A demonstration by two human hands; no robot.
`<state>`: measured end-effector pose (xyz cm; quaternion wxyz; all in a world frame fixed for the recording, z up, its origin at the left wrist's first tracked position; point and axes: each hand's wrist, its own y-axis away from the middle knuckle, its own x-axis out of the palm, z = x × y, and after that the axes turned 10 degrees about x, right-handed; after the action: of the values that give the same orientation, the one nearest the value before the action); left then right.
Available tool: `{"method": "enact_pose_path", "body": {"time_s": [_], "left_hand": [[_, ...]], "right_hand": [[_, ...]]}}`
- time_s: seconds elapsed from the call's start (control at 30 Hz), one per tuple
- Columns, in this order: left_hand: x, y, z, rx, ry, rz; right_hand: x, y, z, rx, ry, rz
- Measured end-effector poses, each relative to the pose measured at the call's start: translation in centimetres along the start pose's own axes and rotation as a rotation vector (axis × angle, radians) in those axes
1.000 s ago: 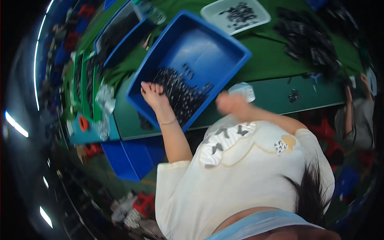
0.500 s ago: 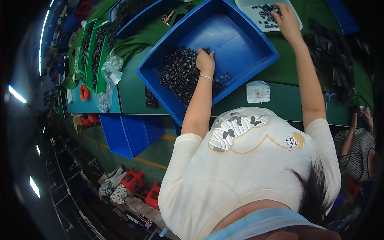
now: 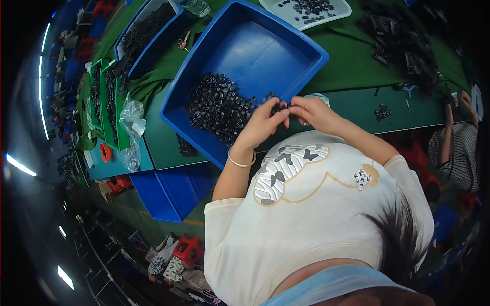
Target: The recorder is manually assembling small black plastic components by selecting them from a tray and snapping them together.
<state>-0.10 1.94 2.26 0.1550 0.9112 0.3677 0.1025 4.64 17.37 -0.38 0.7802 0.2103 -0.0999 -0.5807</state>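
Close in front of my chest, above the near edge of the blue bin (image 3: pixel 176 92), my two hands meet. My left hand (image 3: pixel 260 125), a bangle on its wrist, is closed around small black parts (image 3: pixel 277 107) that show between its fingers. My right hand (image 3: pixel 312 113) pinches at the same spot, its thumb and fingertips touching the parts. What exactly sits in the right fingertips is too small to make out. A heap of small black parts (image 3: pixel 217 104) fills the left side of the bin. Beyond the bin stands a white tray (image 3: pixel 339 11) with more dark little parts.
Left of the bin are green trays (image 3: pixel 124 137) of black parts, a plastic bag (image 3: pixel 131 125) and an orange ring-shaped item (image 3: pixel 105 152). Keys (image 3: pixel 184 41) lie on green cloth. A black pile (image 3: pixel 400 43) lies right, near another person (image 3: pixel 454 148). Behind my hands, a paper slip (image 3: pixel 320 98) is partly hidden.
My left hand has lifted from the heap toward my chest. My right hand has come back from the white tray to meet it. The view has shifted, with the bin now farther left.
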Motion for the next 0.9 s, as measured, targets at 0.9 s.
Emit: {"method": "enact_pose_path", "body": {"time_s": [0.9], "left_hand": [[-4.5,5.3,2.9,0.438,1.395,-0.403]], "right_hand": [[-0.8,3.9,1.3,-0.507,0.179,0.415]]}}
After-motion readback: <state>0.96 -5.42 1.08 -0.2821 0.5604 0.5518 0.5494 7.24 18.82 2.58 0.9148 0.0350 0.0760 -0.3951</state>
